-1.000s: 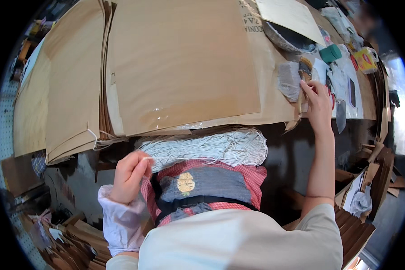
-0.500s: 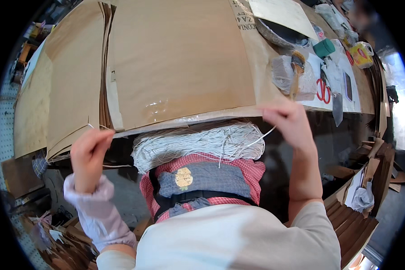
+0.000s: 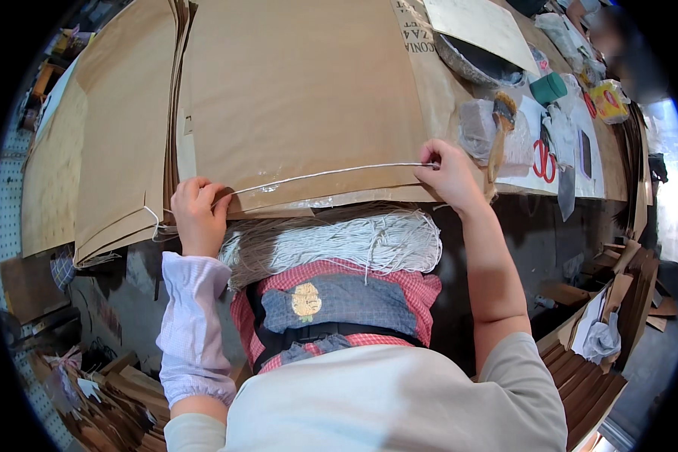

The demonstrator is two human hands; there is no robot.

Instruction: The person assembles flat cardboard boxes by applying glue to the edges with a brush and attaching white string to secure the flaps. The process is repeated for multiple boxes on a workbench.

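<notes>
White cord [image 3: 324, 173] spans both hands, over the near part of the big brown sheet [image 3: 301, 83]. Long axis runs left to right, tilted slightly away from the body at the right end, faintly bowed, roughly parallel to the sheet's near edge. Can't tell if mid-cord touches the paper or hangs just above

Left hand [image 3: 200, 211]: thumb and fingers narrow, pinching the cord's left part; cord leads off to its right. Right hand [image 3: 448, 173]: thumb and forefinger pinched on the other part; cord leads off to its left. Both hands equally on it, neither nearer. Thick bundle of white cords [image 3: 331, 245] lies across the lap, between the forearms, nearer the body

Writing: dark block lettering [image 3: 419, 34] on brown paper at the far side, upside down, partly cut off by the sheet. Yellow packet [image 3: 609, 102] far right carries a red printed patch, too small to read
</notes>
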